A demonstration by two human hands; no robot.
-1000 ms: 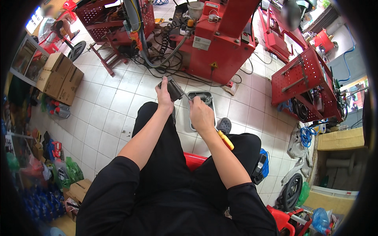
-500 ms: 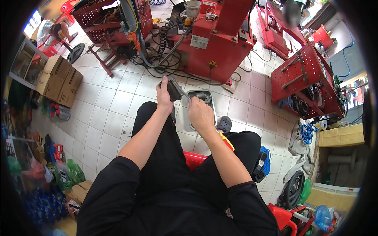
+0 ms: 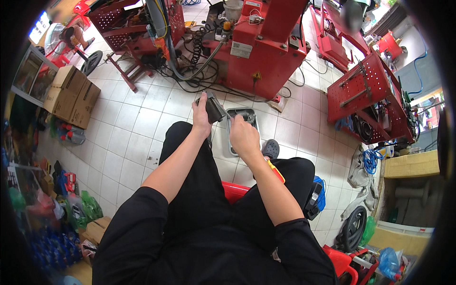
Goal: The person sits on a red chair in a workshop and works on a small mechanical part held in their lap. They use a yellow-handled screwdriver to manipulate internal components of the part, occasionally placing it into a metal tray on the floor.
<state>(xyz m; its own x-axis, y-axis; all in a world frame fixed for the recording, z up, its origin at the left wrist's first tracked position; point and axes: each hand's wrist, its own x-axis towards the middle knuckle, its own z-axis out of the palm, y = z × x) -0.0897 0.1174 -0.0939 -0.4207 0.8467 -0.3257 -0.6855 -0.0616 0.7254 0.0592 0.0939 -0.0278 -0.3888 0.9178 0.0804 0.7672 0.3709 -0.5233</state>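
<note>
A dark, blocky metal part [image 3: 216,110] is gripped in my left hand [image 3: 203,114], thumb along its upper side, held above the floor between my knees. My right hand [image 3: 244,135] is closed around a thin metal rod-like tool [image 3: 224,111], whose end touches or lies close to the part's right side. A yellow-and-red piece [image 3: 276,171] shows beside my right wrist; whether it is the tool's handle, I cannot tell. Under my right hand a shallow metal tray [image 3: 232,147] rests on the floor, with dark metal parts [image 3: 248,115] in it.
Ahead stands a red machine [image 3: 266,61] with black cables [image 3: 199,78] on the floor. A red perforated cart [image 3: 351,97] is at the right, cardboard boxes [image 3: 71,97] at the left. Below me is a red stool [image 3: 235,192]. A grey clog [image 3: 270,148] shows beside the tray.
Both hands have shifted slightly to the right. The metal part has turned a little in my left hand, and the tool remains at its right side.
</note>
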